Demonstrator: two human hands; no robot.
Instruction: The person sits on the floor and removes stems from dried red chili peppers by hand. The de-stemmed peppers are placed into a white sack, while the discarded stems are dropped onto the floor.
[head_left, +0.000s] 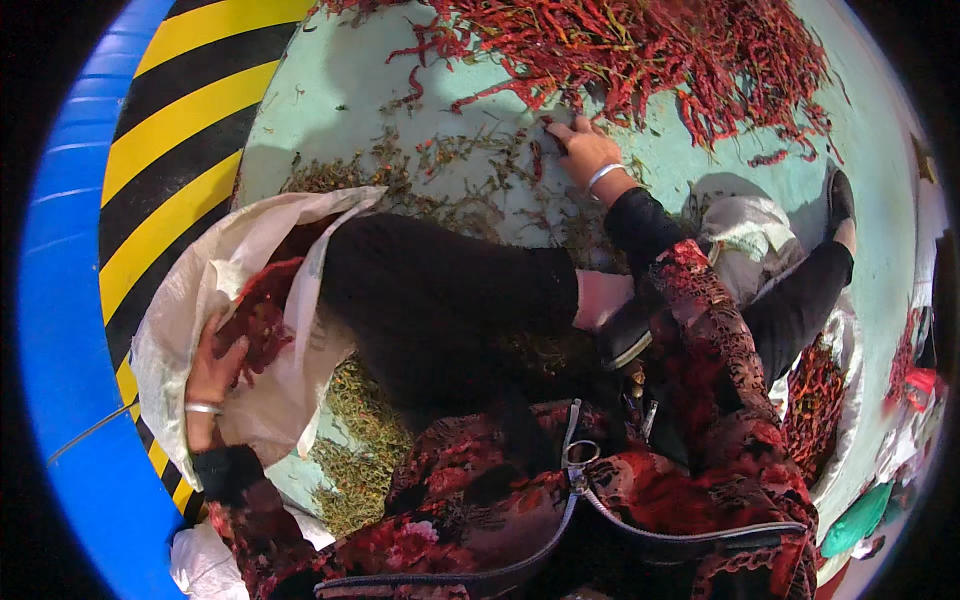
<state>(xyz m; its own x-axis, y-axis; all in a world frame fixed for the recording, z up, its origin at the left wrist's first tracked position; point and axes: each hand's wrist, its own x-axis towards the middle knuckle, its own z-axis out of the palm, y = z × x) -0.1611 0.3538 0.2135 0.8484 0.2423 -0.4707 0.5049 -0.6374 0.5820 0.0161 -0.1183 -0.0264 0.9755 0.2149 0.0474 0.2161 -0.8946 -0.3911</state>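
Note:
My left hand (217, 367) is inside the mouth of a white woven sack (169, 322), fingers spread beside a bunch of dried red chilies (262, 315). Whether its fingers touch the chilies is hard to tell. My right hand (581, 146) reaches forward to the green floor, at the near edge of a large heap of dried red chilies (645, 52). Its thumb and fingers are closed around a dark red chili (551, 127), partly hidden by the fingers. Another chili (536, 159) lies just left of that hand.
Chili stems (480, 169) litter the green floor (315, 90), with a thicker pile of stems (360, 435) beside my lap. A second sack with red chilies (814, 405) stands at the right, and a bunched white sack (750, 236) lies by my leg. A yellow-black striped border (187, 150) runs along the left.

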